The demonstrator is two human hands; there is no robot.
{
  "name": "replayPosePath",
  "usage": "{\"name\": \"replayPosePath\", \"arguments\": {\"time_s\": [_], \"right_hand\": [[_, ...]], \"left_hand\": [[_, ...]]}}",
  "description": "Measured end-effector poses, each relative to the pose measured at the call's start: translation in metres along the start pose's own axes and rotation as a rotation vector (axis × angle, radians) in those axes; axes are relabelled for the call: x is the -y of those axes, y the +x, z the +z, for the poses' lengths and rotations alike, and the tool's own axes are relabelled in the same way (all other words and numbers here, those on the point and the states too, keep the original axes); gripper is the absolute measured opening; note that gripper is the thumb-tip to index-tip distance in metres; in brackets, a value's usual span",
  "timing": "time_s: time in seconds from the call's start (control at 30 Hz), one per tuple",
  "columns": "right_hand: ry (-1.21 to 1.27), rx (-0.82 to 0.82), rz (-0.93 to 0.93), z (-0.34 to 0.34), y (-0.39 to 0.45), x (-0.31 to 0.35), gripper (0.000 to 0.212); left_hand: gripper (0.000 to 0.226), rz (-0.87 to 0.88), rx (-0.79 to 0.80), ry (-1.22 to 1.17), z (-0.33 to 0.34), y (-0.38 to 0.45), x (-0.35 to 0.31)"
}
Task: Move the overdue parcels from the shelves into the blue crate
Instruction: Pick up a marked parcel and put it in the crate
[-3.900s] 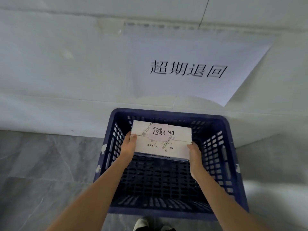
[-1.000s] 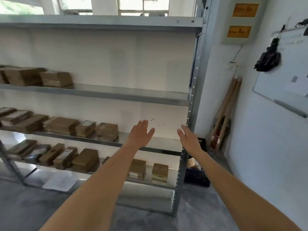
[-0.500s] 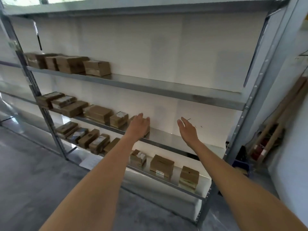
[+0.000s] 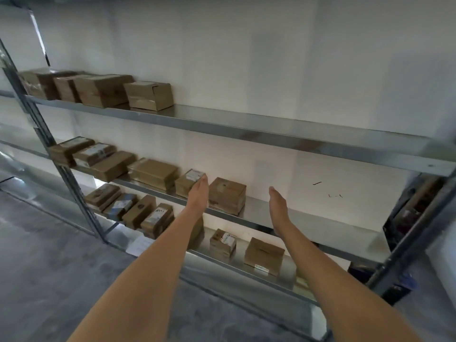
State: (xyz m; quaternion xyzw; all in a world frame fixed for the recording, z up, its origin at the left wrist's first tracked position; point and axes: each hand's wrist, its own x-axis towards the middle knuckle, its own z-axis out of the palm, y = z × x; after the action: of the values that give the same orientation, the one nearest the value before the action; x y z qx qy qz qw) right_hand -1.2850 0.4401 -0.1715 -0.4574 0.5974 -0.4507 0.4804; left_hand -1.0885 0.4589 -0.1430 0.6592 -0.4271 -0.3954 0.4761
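Observation:
A brown cardboard parcel (image 4: pixel 228 195) stands on the middle shelf (image 4: pixel 308 218) of a metal rack. My left hand (image 4: pixel 198 192) is stretched out flat, palm inward, just left of that parcel, in front of a smaller labelled box (image 4: pixel 188 182). My right hand (image 4: pixel 277 202) is also flat and empty, a hand's width to the right of the parcel. Neither hand touches it, as far as I can see. More brown parcels (image 4: pixel 153 172) lie along the same shelf to the left. The blue crate (image 4: pixel 394 285) shows only as a dark corner behind the rack's right post.
The top shelf (image 4: pixel 271 134) carries several boxes (image 4: pixel 148 95) at its left end. The bottom shelf holds more boxes (image 4: pixel 262 255). Upright steel posts stand at left (image 4: pixel 61 169) and right (image 4: pixel 419 230). Grey floor (image 4: pixel 49 267) lies below; a sheet of paper (image 4: pixel 139 244) rests under the rack.
The view has swung left and closer to the rack. Both hands have turned edge-on, palms facing each other, and now flank the brown parcel on the middle shelf.

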Motion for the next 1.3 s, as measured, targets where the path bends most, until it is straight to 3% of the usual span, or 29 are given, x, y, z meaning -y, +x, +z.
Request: {"name": "replayPosePath", "arguments": {"time_s": [0.3, 0.5, 0.87, 1.0, 1.13, 1.3], "right_hand": [[0.059, -0.126, 0.160, 0.077, 0.053, -0.026, 0.052], [0.066, -0.134, 0.207, 0.101, 0.103, -0.046, 0.052], [0.015, -0.142, 0.276, 0.131, 0.167, -0.058, 0.049], [0.032, -0.130, 0.354, 0.142, 0.185, -0.069, 0.056], [0.047, -0.145, 0.391, 0.151, 0.215, -0.110, 0.078], [0.026, -0.109, 0.416, 0.163, 0.208, -0.088, 0.053]], "left_hand": [[0.055, -0.110, 0.118, -0.115, -0.016, 0.112, 0.043], [0.053, -0.140, 0.087, -0.187, 0.002, 0.164, 0.072], [0.050, -0.242, 0.118, -0.090, 0.023, 0.243, 0.095], [0.052, -0.297, 0.203, -0.086, 0.034, 0.267, 0.103], [0.052, -0.347, 0.233, -0.049, 0.040, 0.284, 0.111], [0.047, -0.392, 0.302, 0.010, 0.047, 0.295, 0.118]]}}
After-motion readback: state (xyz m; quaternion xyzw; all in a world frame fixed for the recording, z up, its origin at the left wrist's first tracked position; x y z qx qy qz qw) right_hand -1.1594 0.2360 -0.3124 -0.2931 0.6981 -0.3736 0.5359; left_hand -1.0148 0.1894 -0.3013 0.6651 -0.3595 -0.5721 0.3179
